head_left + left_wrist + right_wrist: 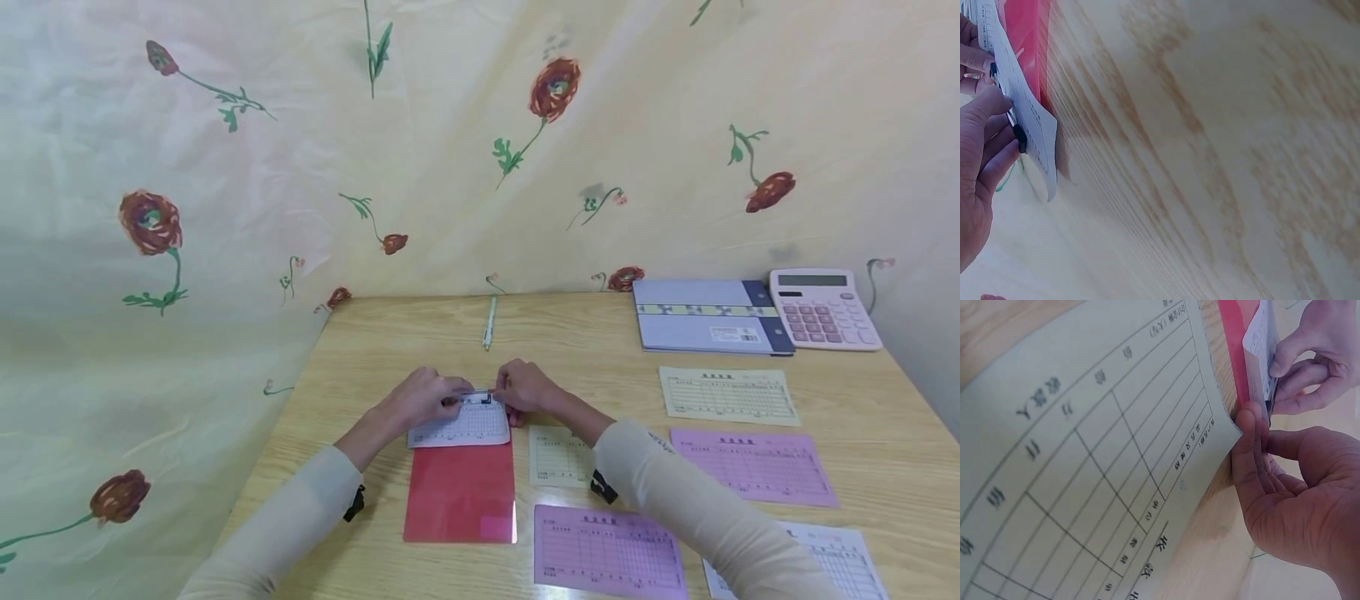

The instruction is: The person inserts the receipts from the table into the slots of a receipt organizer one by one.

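Note:
A red clipboard (pixel 459 496) lies on the table in front of me, with a white printed form (pixel 459 427) over its upper part. Across the top is a thin metal clip (pixel 476 398); its black end pieces (pixel 1020 139) show in the left wrist view. My left hand (pixel 422 395) pinches the clip and the form's top edge, thumb on the paper side. At the upper right corner, my right hand (pixel 525 387) grips the edge of the board and form between thumb and fingers. In the right wrist view the right hand (pixel 1300 497) sits just below the left hand (pixel 1322 359).
Right of the clipboard lie pale green forms (pixel 727 395), purple forms (pixel 609 550) and a white form (pixel 836 554). A blue folder (pixel 697 329) and a pink calculator (pixel 823 310) are at the back right. A pen (pixel 490 323) lies behind my hands, before the flowered curtain (pixel 465 125).

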Motion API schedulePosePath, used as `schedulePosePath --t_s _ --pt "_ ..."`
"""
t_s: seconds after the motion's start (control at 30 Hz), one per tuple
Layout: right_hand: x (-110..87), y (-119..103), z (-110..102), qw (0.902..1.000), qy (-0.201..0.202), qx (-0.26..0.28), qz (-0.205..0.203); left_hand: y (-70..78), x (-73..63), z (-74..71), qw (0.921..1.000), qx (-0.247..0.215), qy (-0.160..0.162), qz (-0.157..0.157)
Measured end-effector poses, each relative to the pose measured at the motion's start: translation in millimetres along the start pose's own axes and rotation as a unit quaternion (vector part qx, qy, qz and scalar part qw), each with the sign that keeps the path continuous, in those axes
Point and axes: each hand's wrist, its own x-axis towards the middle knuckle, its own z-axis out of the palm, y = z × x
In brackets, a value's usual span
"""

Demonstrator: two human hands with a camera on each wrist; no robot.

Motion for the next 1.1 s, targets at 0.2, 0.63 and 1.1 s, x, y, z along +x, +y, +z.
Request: schedulePosePath --t_s 0.2,0.63,1.1 --pt "-0.4 2 3 0.9997 0.022 0.003 -0.001 -0.6 -0.4 -0.5 0.9997 0.011 0.013 0.015" --pt "-8.9 1 -7 0.9943 0.079 -0.040 -0.059 1.3 0.4 -6.0 0.9996 -0.004 -0.018 -0.023" --pt "-9.0 16 5 0.9822 0.142 0.109 -0.058 0.7 -1.3 -2.5 0.9997 -0.001 -0.017 -0.018"
